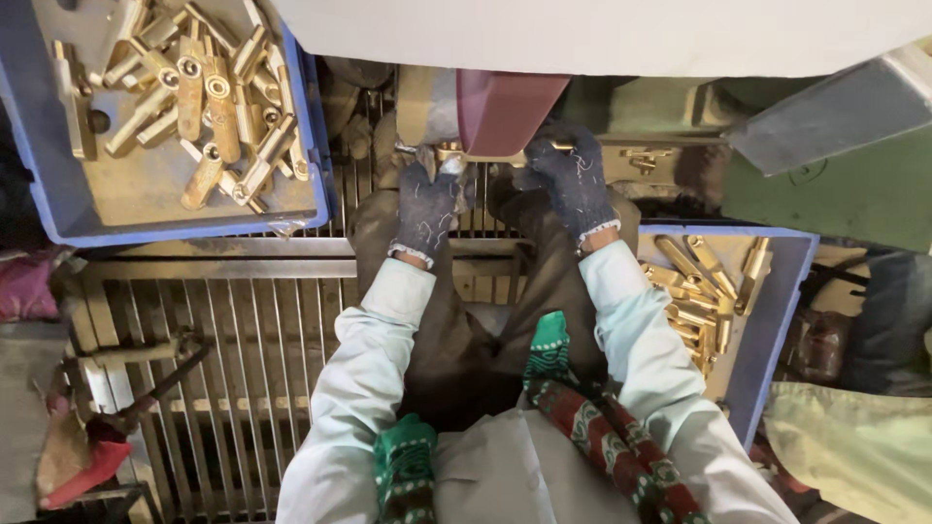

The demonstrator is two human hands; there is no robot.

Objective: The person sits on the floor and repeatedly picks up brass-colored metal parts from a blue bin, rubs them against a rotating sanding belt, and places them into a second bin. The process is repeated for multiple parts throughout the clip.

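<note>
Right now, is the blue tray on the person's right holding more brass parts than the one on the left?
No: the right blue tray holds a small cluster of brass parts, while the left blue tray holds a much larger heap.

A brass part point(456, 152) lies crosswise, roughly level, right under the lower edge of a dark red belt point(505, 109). It is golden yellow, slim and long, and shiny where light catches it. The left hand point(425, 206), in a dark speckled glove, grips its left end; the right hand point(568, 180), gloved alike, holds its right end. Its middle is hidden by the belt, so its full shape cannot be told.
</note>
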